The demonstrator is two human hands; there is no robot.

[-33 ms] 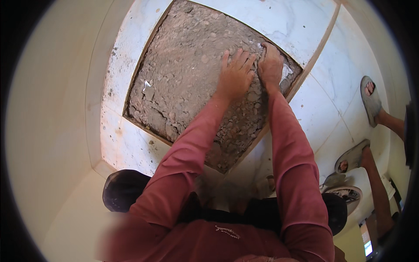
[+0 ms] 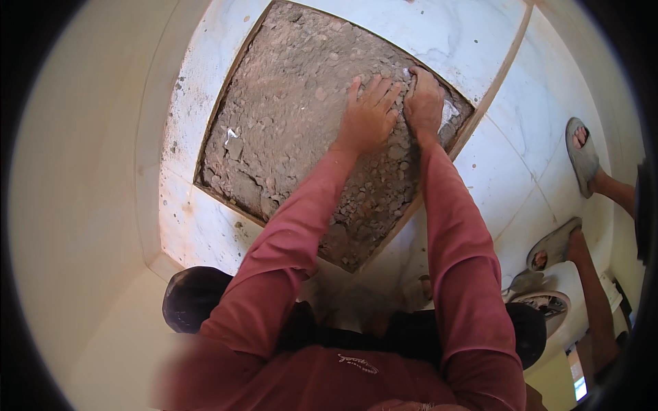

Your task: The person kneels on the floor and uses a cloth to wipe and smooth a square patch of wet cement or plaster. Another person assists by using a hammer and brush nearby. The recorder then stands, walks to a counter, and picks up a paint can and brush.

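A square patch of brown, crumbly rubble (image 2: 281, 103) lies open in the floor, framed by white marbled tiles (image 2: 452, 27). My left hand (image 2: 369, 116) rests on it right of the middle, palm down with fingers spread. Close beside it, my right hand (image 2: 425, 106) is at the patch's right side, fingers curled down into the rubble. Its fingertips are partly hidden, and what they grip cannot be made out. White scraps show right of my right hand and at the patch's left. Looser lumps (image 2: 373, 205) lie below my wrists.
On the right, another person's feet in grey sandals (image 2: 581, 157) stand on the tiles. Near them are a round pale container (image 2: 545, 301) with dark contents and a grey, flat-looking object (image 2: 526, 282). A cream wall (image 2: 89, 157) rises on the left. My dark-clad knees flank my arms.
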